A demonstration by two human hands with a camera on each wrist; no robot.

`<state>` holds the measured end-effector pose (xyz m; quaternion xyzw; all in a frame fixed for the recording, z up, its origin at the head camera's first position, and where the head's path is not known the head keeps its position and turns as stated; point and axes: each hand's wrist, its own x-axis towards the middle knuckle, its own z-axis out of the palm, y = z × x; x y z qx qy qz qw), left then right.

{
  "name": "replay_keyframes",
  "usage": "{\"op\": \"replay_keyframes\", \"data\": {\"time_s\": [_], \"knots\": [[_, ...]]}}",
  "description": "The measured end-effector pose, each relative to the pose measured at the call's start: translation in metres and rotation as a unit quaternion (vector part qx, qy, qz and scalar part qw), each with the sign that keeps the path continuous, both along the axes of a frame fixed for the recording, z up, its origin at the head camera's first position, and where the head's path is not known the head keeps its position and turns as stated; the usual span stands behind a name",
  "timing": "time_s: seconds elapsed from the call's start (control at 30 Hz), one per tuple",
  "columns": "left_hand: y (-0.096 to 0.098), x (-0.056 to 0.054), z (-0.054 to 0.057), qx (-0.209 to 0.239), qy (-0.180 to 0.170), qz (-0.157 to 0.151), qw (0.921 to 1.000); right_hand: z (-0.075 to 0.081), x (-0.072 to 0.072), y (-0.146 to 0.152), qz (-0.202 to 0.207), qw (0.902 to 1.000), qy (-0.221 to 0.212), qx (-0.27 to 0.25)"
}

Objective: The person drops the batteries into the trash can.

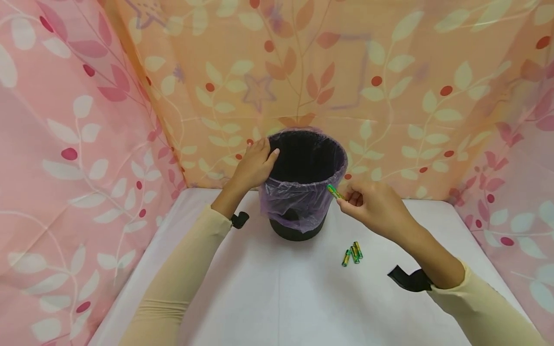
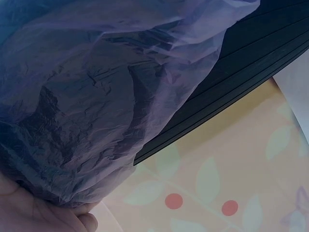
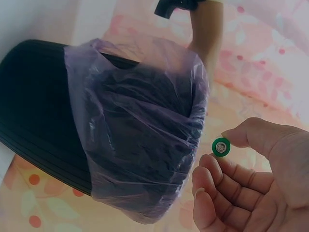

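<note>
A black trash bin (image 1: 296,234) stands upright, lined with a thin purple plastic bag (image 1: 294,202) folded down over its rim. My left hand (image 1: 256,166) holds the bin's left rim through the bag. In the left wrist view, part of that hand (image 2: 43,212) shows against the bag. Just right of the rim, my right hand (image 1: 378,209) pinches a green and yellow battery (image 1: 333,191) between thumb and fingers. The right wrist view shows the battery's round metal end (image 3: 221,147). Three similar batteries (image 1: 354,254) lie together on the white table, in front of the bin to the right.
The white tabletop (image 1: 277,298) spreads out around the bin. Close behind it hangs an orange leaf-patterned cloth (image 1: 303,62). Pink patterned cloth (image 1: 78,192) borders the left side, and more pink cloth (image 1: 519,202) the right. A black strap (image 1: 411,279) sits on the right wrist.
</note>
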<state>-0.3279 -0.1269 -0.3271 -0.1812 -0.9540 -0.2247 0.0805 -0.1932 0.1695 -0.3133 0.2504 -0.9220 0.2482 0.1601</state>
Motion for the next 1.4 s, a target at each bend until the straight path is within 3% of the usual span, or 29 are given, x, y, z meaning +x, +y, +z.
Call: {"op": "replay_keyframes", "data": {"time_s": [0.4,0.9,1.4], "knots": [[0.001,0.0,0.001,-0.001,0.001,0.002,1.0,0.019,-0.023,-0.003,0.006,0.9998,0.02,-0.006],[0.001,0.001,0.0,-0.004,0.0,0.005,1.0,0.035,-0.053,-0.009,-0.019,0.9997,0.016,-0.001],[0.001,0.001,0.001,-0.009,0.004,0.007,0.9999,0.04,-0.082,-0.018,-0.028,0.999,-0.031,0.016]]}}
